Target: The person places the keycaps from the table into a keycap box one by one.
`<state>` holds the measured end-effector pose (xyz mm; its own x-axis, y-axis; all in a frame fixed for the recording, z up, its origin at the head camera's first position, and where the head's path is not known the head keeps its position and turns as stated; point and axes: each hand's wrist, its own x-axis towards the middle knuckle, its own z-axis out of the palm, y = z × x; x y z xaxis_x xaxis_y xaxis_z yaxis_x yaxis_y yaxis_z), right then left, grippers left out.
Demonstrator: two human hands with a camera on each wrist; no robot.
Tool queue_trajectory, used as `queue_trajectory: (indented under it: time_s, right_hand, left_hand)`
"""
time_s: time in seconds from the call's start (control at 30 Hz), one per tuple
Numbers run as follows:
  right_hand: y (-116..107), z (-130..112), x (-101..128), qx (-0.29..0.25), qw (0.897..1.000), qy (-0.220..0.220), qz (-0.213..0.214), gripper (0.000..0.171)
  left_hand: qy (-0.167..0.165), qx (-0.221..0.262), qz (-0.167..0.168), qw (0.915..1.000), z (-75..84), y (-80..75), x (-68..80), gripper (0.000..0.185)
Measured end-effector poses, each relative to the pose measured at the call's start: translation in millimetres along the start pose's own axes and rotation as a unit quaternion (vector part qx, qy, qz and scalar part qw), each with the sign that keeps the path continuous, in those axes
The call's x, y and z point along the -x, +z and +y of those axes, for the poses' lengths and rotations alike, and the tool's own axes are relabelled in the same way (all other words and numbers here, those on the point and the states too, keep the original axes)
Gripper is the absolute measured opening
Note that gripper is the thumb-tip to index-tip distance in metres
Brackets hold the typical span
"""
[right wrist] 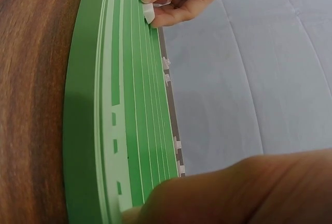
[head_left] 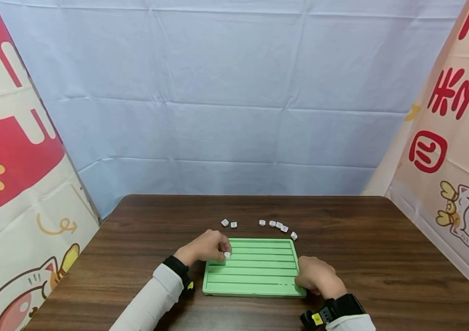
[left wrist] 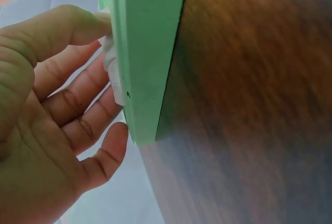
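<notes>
A green grooved tray [head_left: 255, 271] lies on the dark wooden table. My left hand [head_left: 223, 250] is at the tray's far left corner and pinches a small white tile [head_left: 227, 254] over an upper groove. The left wrist view shows that tile [left wrist: 112, 73] held by the fingers [left wrist: 78, 27] against the tray's edge [left wrist: 148, 53]. In the right wrist view the white tile [right wrist: 148, 12] sits between the left hand's thumb and forefinger. My right hand [head_left: 304, 282] grips the tray's near right corner, fingers curled over the rim [right wrist: 83, 130].
Several loose white tiles lie in a row on the table beyond the tray, two at the left [head_left: 229, 224] and more toward the right [head_left: 278, 225]. Cloth backdrops stand behind and on both sides. The table edge [head_left: 243, 196] is at the back.
</notes>
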<state>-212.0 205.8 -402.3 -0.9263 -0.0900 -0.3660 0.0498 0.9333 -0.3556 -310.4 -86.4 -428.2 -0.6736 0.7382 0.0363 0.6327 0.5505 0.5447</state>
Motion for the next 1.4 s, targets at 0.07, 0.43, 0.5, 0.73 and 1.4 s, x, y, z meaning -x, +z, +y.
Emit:
queue_trajectory:
  time_s: [0.07,0.43,0.5,0.73,1.4]
  right_hand:
    - [0,0,0,0.0,1.0,0.001,-0.001,0.018]
    - [1,0,-1,0.005,1.0,0.0,0.004,0.019]
    - [1,0,-1,0.003,1.0,0.0,0.003,0.019]
    - [2,1,-1,0.003,1.0,-0.003,0.004,0.021]
    - [1,0,-1,-0.004,1.0,-0.002,-0.003,0.021]
  left_hand:
    - [0.0,0.003,0.002,1.0,0.0,-1.6,0.3,0.017]
    - [0.0,0.006,0.051,0.9987,-0.9,-18.0,2.4,0.021]
    - [0.003,-0.003,0.054,0.9985,-1.3,-19.0,1.9,0.022]
    - [-0.005,-0.024,0.063,0.9977,0.6,-22.1,1.0,0.028]
    - [-0.047,-0.029,0.076,0.9956,-6.0,-21.9,-7.0,0.031]
